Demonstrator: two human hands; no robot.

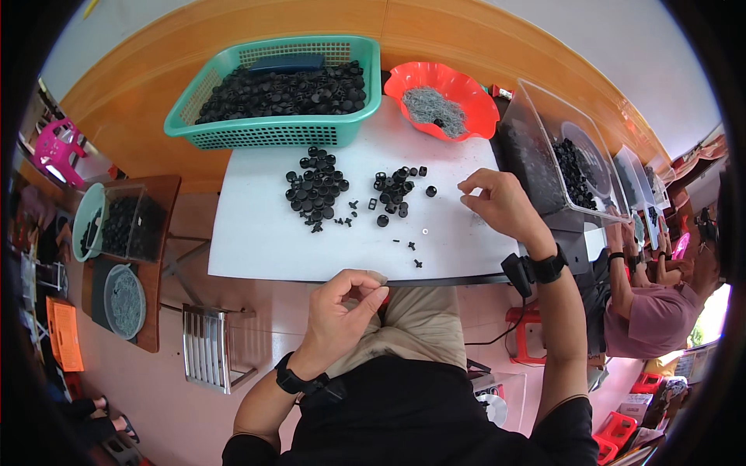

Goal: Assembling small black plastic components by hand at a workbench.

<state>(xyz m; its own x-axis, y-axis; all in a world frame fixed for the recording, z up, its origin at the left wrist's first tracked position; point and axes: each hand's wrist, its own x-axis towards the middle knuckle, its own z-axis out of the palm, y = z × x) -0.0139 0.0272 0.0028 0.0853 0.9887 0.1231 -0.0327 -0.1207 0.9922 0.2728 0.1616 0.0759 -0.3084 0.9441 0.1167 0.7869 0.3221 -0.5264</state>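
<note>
My left hand is just off the front edge of the white tabletop, thumb pressed to the curled fingers; whatever sits in that pinch is too small to make out. Over the right part of the table, my right hand has its thumb and forefinger drawn together, with no held thing clearly showing. Left of it lie a loose group of black cylindrical plastic parts and a larger pile of round black caps. Small black cross-shaped pieces and a tiny white ring are nearer me.
At the back stand a green basket heaped with black parts and a red wavy-rimmed bowl of thin grey pieces. A clear bin borders the right side. Left is a brown side table; people sit at the right.
</note>
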